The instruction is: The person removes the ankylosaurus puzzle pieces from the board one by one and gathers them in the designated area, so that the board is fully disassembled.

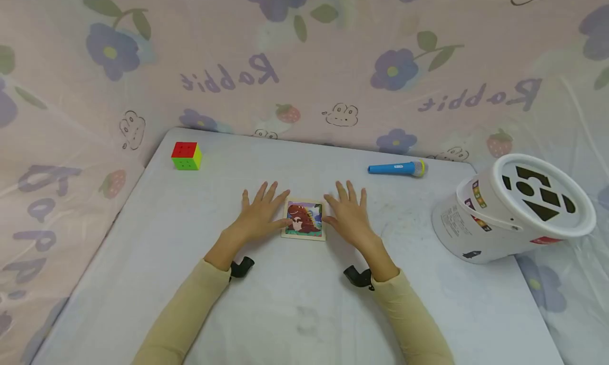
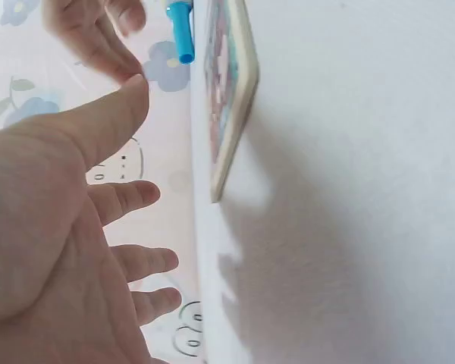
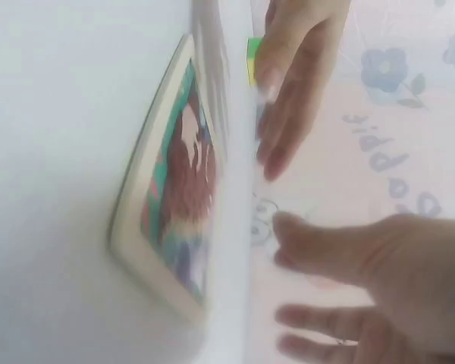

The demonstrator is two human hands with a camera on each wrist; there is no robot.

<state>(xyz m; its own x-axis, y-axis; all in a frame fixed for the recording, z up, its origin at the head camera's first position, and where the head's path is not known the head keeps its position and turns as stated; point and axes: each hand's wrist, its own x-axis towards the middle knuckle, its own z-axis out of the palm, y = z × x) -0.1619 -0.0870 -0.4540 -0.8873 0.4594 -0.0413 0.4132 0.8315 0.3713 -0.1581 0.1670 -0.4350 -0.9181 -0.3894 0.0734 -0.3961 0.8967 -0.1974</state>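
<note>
A small square picture board (image 1: 304,219) with a pale wooden frame and a red-brown dinosaur lies flat on the white table (image 1: 285,301). To its left is my left hand (image 1: 257,218), fingers spread, its thumb reaching over the board's left edge in the head view. My right hand (image 1: 349,219) is at the right side, also with spread fingers. Both wrist views show a gap between the hands and the board (image 2: 243,83), so neither hand holds it. In the right wrist view the board (image 3: 183,174) is slightly blurred.
A red and green puzzle cube (image 1: 186,156) sits at the back left. Toward the back right lies a blue toy microphone (image 1: 395,169). On the right stands a white bucket (image 1: 468,225) with shape cut-outs in its lid. A printed cloth (image 1: 323,63) hangs behind the table.
</note>
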